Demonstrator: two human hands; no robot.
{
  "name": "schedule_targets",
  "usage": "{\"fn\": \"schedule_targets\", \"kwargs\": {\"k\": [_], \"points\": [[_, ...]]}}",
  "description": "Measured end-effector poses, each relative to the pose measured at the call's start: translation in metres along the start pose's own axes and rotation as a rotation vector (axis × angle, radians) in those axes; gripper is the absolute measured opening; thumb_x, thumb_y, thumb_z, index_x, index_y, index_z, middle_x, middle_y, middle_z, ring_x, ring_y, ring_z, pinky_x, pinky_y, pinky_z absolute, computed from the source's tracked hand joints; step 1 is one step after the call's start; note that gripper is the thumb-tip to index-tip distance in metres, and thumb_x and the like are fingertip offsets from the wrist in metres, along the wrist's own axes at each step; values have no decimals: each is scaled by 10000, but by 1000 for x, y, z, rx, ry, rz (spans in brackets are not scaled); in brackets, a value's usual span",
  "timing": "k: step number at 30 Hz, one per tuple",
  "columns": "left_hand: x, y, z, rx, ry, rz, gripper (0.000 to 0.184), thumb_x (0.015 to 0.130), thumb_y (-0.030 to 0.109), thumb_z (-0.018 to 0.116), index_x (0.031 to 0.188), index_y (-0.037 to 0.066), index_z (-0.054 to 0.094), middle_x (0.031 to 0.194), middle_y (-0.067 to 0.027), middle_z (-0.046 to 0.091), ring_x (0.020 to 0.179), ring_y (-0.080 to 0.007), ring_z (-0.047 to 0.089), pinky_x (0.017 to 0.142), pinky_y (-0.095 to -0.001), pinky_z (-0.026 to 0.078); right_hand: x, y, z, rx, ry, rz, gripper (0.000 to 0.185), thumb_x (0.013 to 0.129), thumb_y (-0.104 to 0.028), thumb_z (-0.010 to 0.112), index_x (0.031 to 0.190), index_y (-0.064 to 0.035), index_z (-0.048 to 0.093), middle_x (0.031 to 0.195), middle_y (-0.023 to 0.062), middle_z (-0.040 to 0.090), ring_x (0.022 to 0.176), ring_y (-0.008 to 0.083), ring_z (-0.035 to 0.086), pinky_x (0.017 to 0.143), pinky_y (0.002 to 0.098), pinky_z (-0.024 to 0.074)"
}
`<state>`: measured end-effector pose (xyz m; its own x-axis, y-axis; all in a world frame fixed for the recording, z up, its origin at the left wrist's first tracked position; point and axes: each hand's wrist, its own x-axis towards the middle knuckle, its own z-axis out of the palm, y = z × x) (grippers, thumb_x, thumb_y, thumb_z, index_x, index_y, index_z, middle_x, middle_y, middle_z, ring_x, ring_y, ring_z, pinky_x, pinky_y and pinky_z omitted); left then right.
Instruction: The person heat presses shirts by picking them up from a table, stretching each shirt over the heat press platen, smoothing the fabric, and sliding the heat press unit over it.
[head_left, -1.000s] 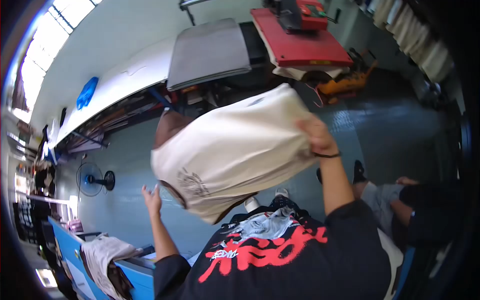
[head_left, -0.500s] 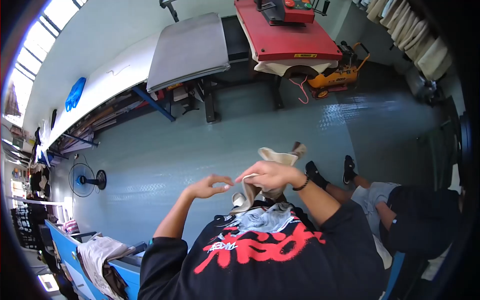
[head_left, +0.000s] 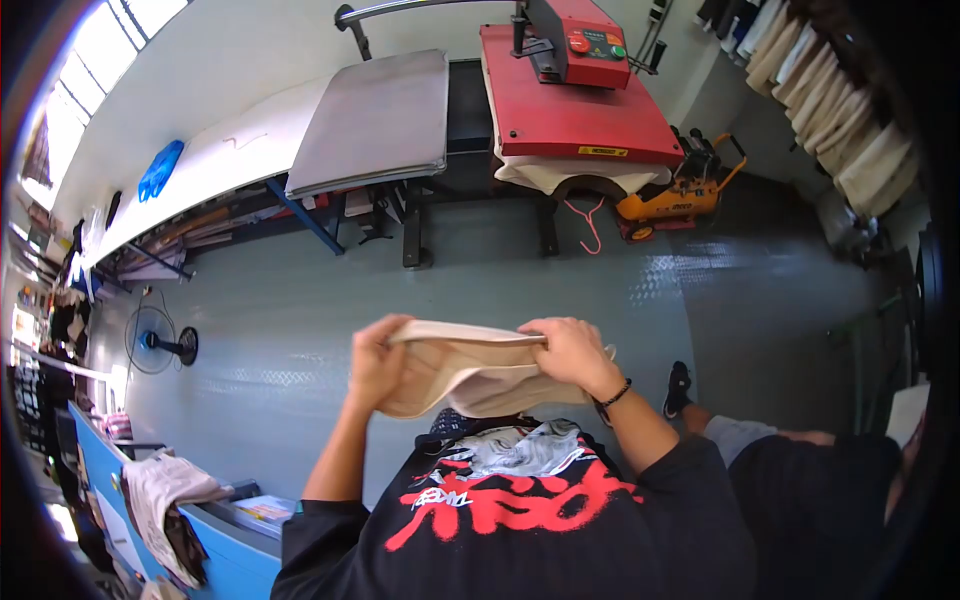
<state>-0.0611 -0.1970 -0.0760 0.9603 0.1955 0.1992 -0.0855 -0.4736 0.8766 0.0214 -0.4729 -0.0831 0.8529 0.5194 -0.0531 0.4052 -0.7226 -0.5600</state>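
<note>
A beige cloth garment (head_left: 495,390) is stretched between my hands in front of my chest, its wide opening facing up toward me. My left hand (head_left: 378,362) is closed round one end of the opening's rim. Gripping the rim toward the other end is my right hand (head_left: 572,352), with a dark bracelet on the wrist. The cloth's lower part is hidden behind its near edge and my shirt, so its exact kind cannot be made out.
Ahead stands a red heat press (head_left: 590,115) beside a grey padded platen (head_left: 380,120). An orange air compressor (head_left: 670,200) is on the floor at right. A fan (head_left: 180,345) stands left. A seated person's leg (head_left: 740,435) is close on my right.
My left hand, apart from the cloth before, now grips it. The bunched garment has been spread wide between both hands. The seated person's legs have shifted, and my view has tilted up slightly.
</note>
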Motion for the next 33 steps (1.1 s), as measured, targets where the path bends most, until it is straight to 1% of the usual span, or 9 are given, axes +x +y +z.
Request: {"fn": "schedule_targets", "kwargs": {"k": [5, 7, 10, 14, 17, 21, 26, 32, 33], "points": [[7, 50, -63, -203, 104, -41, 186, 710, -132, 496, 810, -20, 606, 864, -65, 609, 814, -113, 563, 736, -235, 454, 27, 131, 37, -211, -74, 27, 259, 749, -90, 581, 985, -126, 680, 865, 112, 635, 875, 286, 621, 757, 377, 500], [5, 49, -94, 111, -161, 66, 174, 655, -145, 527, 730, 1, 586, 885, -70, 606, 789, -156, 548, 695, -262, 455, 35, 156, 36, 543, 104, 16, 215, 708, 23, 614, 897, -66, 665, 803, 73, 608, 817, 204, 607, 725, 302, 481], [3, 51, -106, 690, -117, 260, 196, 589, -147, 550, 689, 17, 590, 895, -73, 620, 785, -233, 520, 678, -310, 458, 45, 134, -4, 1098, 145, -56, 196, 689, 126, 566, 622, -58, 571, 873, 38, 548, 797, 108, 509, 714, 232, 421], [-2, -23, -140, 1053, 302, 110, 140, 701, -33, 545, 757, 19, 662, 866, -87, 653, 818, -277, 521, 711, -355, 464, 51, 97, -46, 1199, 105, -431, 196, 693, 135, 520, 644, -34, 605, 935, 46, 539, 814, 122, 513, 712, 246, 428], [4, -72, -152, 1012, 434, -95, 148, 693, -28, 571, 799, 1, 671, 881, -88, 650, 829, -279, 543, 717, -359, 470, 50, 23, -69, 289, 105, -335, 268, 711, 129, 474, 839, 1, 671, 939, 84, 533, 818, 194, 551, 717, 299, 462], [48, -71, -152, 596, 745, -60, 168, 703, -23, 520, 802, -23, 656, 828, -153, 622, 776, -319, 561, 713, -370, 465, 96, 5, -65, 197, 390, -208, 216, 767, 88, 509, 925, 25, 642, 894, 137, 569, 787, 297, 590, 724, 333, 476], [81, -175, -173, 768, 334, -207, 287, 681, -61, 472, 883, -12, 670, 851, -206, 604, 803, -354, 594, 745, -392, 478, 171, 67, 28, -35, 270, -137, 181, 795, 24, 549, 934, 5, 664, 818, 169, 582, 805, 328, 589, 709, 378, 469], [130, -225, -206, 439, 479, -278, 395, 676, -57, 486, 1027, -6, 659, 915, -186, 626, 875, -339, 611, 813, -389, 477, 244, 27, 108, 490, 542, 283, 222, 862, 6, 531, 1047, 11, 653, 892, 117, 616, 851, 207, 612, 728, 334, 477], [141, -244, -206, 404, 454, -299, 431, 671, -53, 499, 1075, 1, 640, 936, -188, 622, 903, -342, 606, 829, -386, 474, 261, 17, 120, 1042, 576, 398, 251, 879, -3, 505, 1099, 37, 618, 992, 122, 620, 920, 202, 605, 780, 322, 476]]}}
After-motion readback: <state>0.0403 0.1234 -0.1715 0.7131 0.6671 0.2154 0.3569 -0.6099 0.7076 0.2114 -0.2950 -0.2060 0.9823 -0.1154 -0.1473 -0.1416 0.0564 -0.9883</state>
